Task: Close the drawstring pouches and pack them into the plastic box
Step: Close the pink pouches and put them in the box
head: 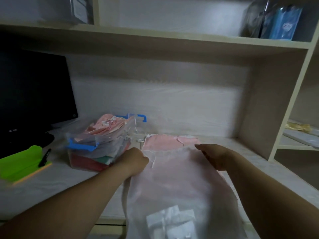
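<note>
A sheer white drawstring pouch (174, 183) lies on the desk in front of me, its gathered mouth pointing away. My left hand (133, 160) grips the left corner of that mouth with curled fingers. My right hand (215, 156) holds the right corner, fingers bent over the fabric. Beneath and behind the white pouch lies a pink pouch (164, 141). The clear plastic box (101, 145) with blue latches stands just left of my left hand, filled with several pink, grey, red and green pouches.
A black monitor (34, 97) stands at the far left. A green holder (20, 164) with a black pen (44, 157) sits at the left front. A shelf upright (255, 109) bounds the desk on the right. Blue packages (284, 23) stand on the upper shelf.
</note>
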